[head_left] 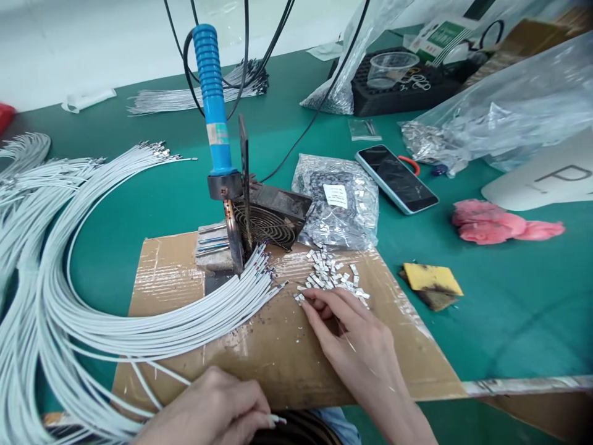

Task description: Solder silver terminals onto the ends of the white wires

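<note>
1. Many white cables [152, 324] curve from lower left to centre, ends together, apparently to keep the tips within reach.
2. The left hand [215, 405], bottom centre-left, pinches a white cable end [278, 419], its tip poking out, likely to leave that end free.
3. A blue-handled tool [210, 99] stands upright above centre; cardboard [287, 368] lies below, probably shielding the tabletop [125, 204].
4. Loose metal connectors [328, 272] lie right of centre, seemingly spread for easy picking.
5. Beside them, the right hand [356, 340] narrows thumb and finger at one connector [299, 298]; gripped or merely touched, I cannot tell.
</note>
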Motion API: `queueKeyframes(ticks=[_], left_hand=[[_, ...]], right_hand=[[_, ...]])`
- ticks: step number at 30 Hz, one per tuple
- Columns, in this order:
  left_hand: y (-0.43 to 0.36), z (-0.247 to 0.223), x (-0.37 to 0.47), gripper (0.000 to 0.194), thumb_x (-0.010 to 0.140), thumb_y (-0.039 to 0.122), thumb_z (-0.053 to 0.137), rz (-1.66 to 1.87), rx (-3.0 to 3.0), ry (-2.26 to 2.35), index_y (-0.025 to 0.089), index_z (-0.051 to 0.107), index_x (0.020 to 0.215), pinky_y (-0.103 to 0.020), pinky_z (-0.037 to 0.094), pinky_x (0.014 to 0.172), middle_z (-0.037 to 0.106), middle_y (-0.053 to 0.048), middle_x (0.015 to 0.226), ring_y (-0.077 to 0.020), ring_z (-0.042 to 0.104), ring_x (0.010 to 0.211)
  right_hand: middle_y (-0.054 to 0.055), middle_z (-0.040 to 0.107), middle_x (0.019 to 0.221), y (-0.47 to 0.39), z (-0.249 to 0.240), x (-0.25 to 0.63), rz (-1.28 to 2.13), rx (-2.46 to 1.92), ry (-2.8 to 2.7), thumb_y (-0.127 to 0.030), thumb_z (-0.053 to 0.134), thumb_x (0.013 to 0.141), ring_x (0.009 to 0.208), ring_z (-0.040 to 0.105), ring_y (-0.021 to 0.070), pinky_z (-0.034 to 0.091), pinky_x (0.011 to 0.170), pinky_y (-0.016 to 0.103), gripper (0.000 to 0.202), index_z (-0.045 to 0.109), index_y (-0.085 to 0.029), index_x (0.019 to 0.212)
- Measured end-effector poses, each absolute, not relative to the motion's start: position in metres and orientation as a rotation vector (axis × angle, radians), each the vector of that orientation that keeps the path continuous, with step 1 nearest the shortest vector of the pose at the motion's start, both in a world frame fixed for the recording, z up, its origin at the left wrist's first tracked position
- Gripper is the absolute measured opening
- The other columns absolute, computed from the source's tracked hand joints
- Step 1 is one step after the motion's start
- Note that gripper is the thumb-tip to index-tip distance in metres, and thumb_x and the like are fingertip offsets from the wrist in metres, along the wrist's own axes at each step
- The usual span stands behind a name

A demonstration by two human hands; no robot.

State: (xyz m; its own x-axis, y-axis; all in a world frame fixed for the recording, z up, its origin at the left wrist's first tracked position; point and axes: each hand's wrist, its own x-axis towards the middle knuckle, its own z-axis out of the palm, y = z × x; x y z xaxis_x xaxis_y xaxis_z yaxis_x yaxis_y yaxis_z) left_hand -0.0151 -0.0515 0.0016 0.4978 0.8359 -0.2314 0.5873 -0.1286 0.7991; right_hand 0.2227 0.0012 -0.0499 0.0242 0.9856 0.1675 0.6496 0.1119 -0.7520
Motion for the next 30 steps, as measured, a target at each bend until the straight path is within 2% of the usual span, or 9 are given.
queueKeyframes(ticks=[3, 6, 8, 11, 14, 18, 20, 24, 30], left_hand=[[-0.048, -0.001, -0.016, 0.029, 0.101, 0.039, 0.063, 0.272, 1.235, 1.126, 0.021, 0.075, 0.082, -0.022, 0.042, 0.058, 0.074, -0.002, 0.066, -0.0136, 0.056, 0.058], [-0.05, -0.009, -0.011, 0.046, 0.086, 0.064, 0.075, 0.509, 0.691, 1.034, 0.018, 0.066, 0.086, -0.02, 0.018, 0.043, 0.067, 0.0, 0.059, -0.0054, 0.026, 0.041], [-0.049, -0.011, -0.004, 0.049, 0.081, 0.064, 0.079, 0.645, 0.548, 1.054, 0.018, 0.062, 0.085, -0.02, 0.011, 0.041, 0.065, 0.003, 0.058, -0.002, 0.016, 0.039], [-0.044, -0.006, 0.005, 0.047, 0.08, 0.058, 0.084, 0.816, 0.469, 1.138, 0.016, 0.062, 0.081, -0.018, 0.01, 0.041, 0.062, 0.005, 0.059, 0.0001, 0.016, 0.04], [-0.038, 0.001, 0.01, 0.045, 0.078, 0.054, 0.087, 0.931, 0.425, 1.194, 0.016, 0.065, 0.08, -0.017, 0.011, 0.042, 0.061, 0.006, 0.061, 0.0006, 0.018, 0.042], [-0.037, 0.006, 0.011, 0.043, 0.077, 0.051, 0.09, 0.972, 0.411, 1.223, 0.015, 0.068, 0.078, -0.016, 0.01, 0.042, 0.06, 0.006, 0.061, 0.0014, 0.018, 0.042], [-0.037, 0.007, 0.011, 0.043, 0.077, 0.051, 0.09, 0.973, 0.414, 1.235, 0.015, 0.068, 0.078, -0.015, 0.01, 0.042, 0.06, 0.006, 0.06, 0.0017, 0.018, 0.042], [-0.039, 0.007, 0.013, 0.045, 0.075, 0.053, 0.09, 0.979, 0.417, 1.264, 0.014, 0.067, 0.076, -0.015, 0.01, 0.043, 0.059, 0.006, 0.06, 0.0015, 0.017, 0.042], [-0.042, 0.005, 0.014, 0.049, 0.073, 0.057, 0.09, 0.971, 0.456, 1.295, 0.015, 0.064, 0.074, -0.015, 0.011, 0.043, 0.055, 0.007, 0.057, -0.0001, 0.017, 0.044]], right_hand=[[0.004, 0.072, 0.085, 0.001, -0.05, 0.222, 0.632, -1.615, -1.702, -0.03, 0.065, 0.096, 0.073, 0.069, 0.0221, 0.058, 0.068, 0.035, 0.013, 0.076, -0.024, 0.095], [0.003, 0.072, 0.083, 0.001, -0.048, 0.222, 0.648, -1.612, -1.677, -0.03, 0.067, 0.095, 0.073, 0.069, 0.0219, 0.058, 0.069, 0.035, 0.011, 0.074, -0.025, 0.09], [0.003, 0.072, 0.084, -0.001, -0.048, 0.223, 0.649, -1.621, -1.624, -0.031, 0.067, 0.094, 0.067, 0.067, 0.0202, 0.057, 0.066, 0.034, 0.009, 0.073, -0.025, 0.09], [0.003, 0.074, 0.081, -0.005, -0.05, 0.224, 0.695, -1.63, -1.503, -0.034, 0.066, 0.097, 0.059, 0.069, 0.0175, 0.059, 0.057, 0.029, 0.01, 0.069, -0.024, 0.097], [0.001, 0.075, 0.074, -0.008, -0.049, 0.222, 0.779, -1.592, -1.414, -0.036, 0.066, 0.098, 0.059, 0.074, 0.0174, 0.064, 0.057, 0.026, 0.013, 0.066, -0.024, 0.1], [-0.002, 0.071, 0.07, -0.01, -0.033, 0.21, 0.946, -1.486, -1.323, -0.027, 0.077, 0.089, 0.056, 0.069, 0.0132, 0.06, 0.054, 0.019, 0.002, 0.076, -0.026, 0.089], [-0.002, 0.073, 0.074, -0.011, -0.023, 0.201, 1.09, -1.389, -1.213, -0.022, 0.081, 0.083, 0.057, 0.07, 0.0122, 0.058, 0.054, 0.017, 0.006, 0.08, -0.028, 0.083], [-0.001, 0.072, 0.069, -0.017, -0.012, 0.18, 1.369, -1.325, -0.996, -0.026, 0.082, 0.082, 0.054, 0.067, 0.0118, 0.055, 0.053, 0.018, 0.009, 0.082, -0.026, 0.074], [0.0, 0.07, 0.07, -0.02, -0.01, 0.171, 1.433, -1.225, -1.244, -0.023, 0.074, 0.089, 0.06, 0.06, 0.0121, 0.047, 0.054, 0.019, 0.015, 0.088, -0.027, 0.091]])
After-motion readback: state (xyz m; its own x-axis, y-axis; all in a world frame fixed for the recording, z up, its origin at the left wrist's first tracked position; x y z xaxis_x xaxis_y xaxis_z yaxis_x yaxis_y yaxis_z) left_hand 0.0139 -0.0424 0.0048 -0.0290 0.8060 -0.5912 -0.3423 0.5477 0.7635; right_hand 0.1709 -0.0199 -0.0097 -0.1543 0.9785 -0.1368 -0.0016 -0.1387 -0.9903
